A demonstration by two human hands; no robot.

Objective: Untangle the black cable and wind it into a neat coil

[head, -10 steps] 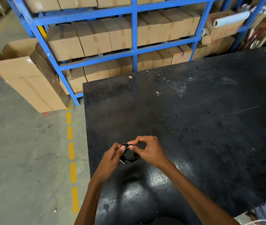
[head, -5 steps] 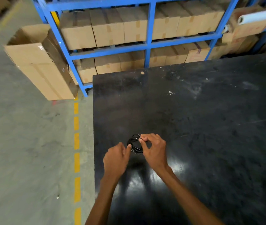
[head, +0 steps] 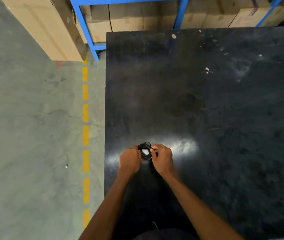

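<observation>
Cable (head: 145, 151) wound in small coil, gripped by left hand (head: 130, 159) and right hand (head: 162, 157) above table (head: 207, 104); fingertips and cable ends hidden.

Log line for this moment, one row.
cable: small coil, held over table | left hand: gripping coil | right hand: pinching coil | loose tail: none visible

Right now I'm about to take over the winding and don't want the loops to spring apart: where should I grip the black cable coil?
Probably pinch the coil across its bundled strands on the rim, from either side, as the left hand and right hand do. It is a small open ring held over the black table, so clamping all loops together should keep them stacked.
</observation>
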